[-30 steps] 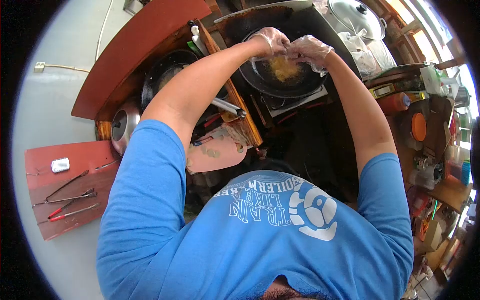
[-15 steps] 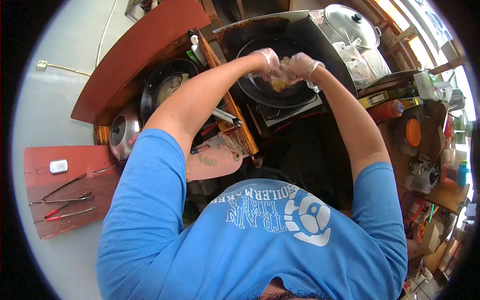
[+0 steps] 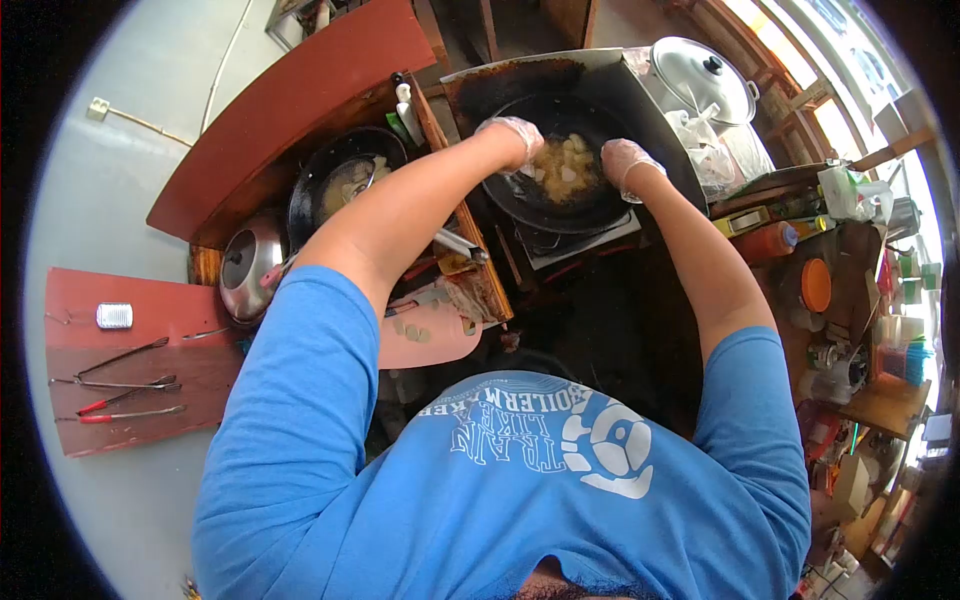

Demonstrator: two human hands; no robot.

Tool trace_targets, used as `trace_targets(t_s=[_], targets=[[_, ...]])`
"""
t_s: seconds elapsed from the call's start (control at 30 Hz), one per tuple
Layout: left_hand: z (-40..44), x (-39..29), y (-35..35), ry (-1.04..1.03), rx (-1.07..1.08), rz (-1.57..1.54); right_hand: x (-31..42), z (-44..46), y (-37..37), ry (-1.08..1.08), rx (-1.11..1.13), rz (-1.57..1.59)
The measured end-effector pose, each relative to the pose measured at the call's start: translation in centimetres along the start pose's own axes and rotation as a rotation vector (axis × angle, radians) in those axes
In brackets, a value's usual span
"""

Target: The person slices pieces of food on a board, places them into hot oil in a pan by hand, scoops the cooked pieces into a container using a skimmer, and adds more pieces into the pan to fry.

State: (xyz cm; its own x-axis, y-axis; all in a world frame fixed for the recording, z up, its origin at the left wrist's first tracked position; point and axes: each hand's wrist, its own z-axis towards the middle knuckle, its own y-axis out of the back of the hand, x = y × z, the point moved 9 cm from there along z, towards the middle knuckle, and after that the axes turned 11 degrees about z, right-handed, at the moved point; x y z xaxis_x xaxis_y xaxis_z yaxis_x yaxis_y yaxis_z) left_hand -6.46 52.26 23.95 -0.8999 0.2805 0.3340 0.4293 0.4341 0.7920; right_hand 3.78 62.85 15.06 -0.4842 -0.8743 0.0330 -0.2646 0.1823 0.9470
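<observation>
A black wok (image 3: 512,205) holds bubbling oil with several pale food pieces (image 3: 573,158) in its middle. My left hand (image 3: 518,142), in a clear plastic glove, is over the wok's left side with its fingers curled downward. A whitish bit shows just below those fingers; whether they grip it is unclear. Over the right side of the wok, my right hand (image 3: 625,163) wears the same kind of glove, its fingers folded in. What it holds, if anything, is hidden.
Left of a wooden divider (image 3: 490,270), a second pan (image 3: 305,190) contains pale pieces and a strainer. A pink board (image 3: 440,345) lies nearer me. Tongs (image 3: 120,385) rest on a red panel. A lidded pot (image 3: 700,80) and plastic bag (image 3: 700,140) stand right of the stove.
My hands were close together above the middle of the wok; now they have parted to its two sides. More pale pieces and bubbling oil show between them.
</observation>
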Motion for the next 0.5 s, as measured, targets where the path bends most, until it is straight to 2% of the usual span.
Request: trace_targets(t_s=[0.03,0.1,0.17,0.2,0.23,0.3,0.37,0.43,0.47,0.5], targets=[[0.1,0.7,0.4,-0.009,-0.085,-0.019,0.1,0.2,0.0,0.054,-0.011,-0.064],[-0.8,1.7,2.2,0.013,-0.104,-0.031,-0.6,-0.3,1.5,-0.01,-0.039,0.019],[-1.7,2.3,3.8,0.023,-0.113,-0.036,-0.6,-0.3,2.6,0.066,-0.056,-0.058],[-2.1,2.7,4.7,0.04,-0.164,-0.054,0.3,-1.1,2.8,0.187,0.046,-0.231],[-2.5,3.1,5.6,0.057,-0.213,-0.072,-0.1,-0.7,2.8,0.193,0.044,-0.235],[-4.2,3.3,7.3,0.066,-0.217,-0.084,-1.4,0.1,4.1,0.159,-0.15,-0.338],[-5.3,3.3,8.7,0.074,-0.275,-0.064,-1.0,-0.9,6.9,0.183,-0.228,-0.56],[-4.4,3.7,9.0,0.084,-0.323,-0.148,1.1,-3.5,12.5,0.134,-0.313,-0.533],[-5.2,3.3,10.4,0.048,-0.455,-0.149,1.3,-3.7,13.3,0.14,-0.313,-0.534],[-6.2,2.7,11.7,0.01,-0.588,-0.148,2.1,-4.4,15.0,0.331,-0.375,0.12]])
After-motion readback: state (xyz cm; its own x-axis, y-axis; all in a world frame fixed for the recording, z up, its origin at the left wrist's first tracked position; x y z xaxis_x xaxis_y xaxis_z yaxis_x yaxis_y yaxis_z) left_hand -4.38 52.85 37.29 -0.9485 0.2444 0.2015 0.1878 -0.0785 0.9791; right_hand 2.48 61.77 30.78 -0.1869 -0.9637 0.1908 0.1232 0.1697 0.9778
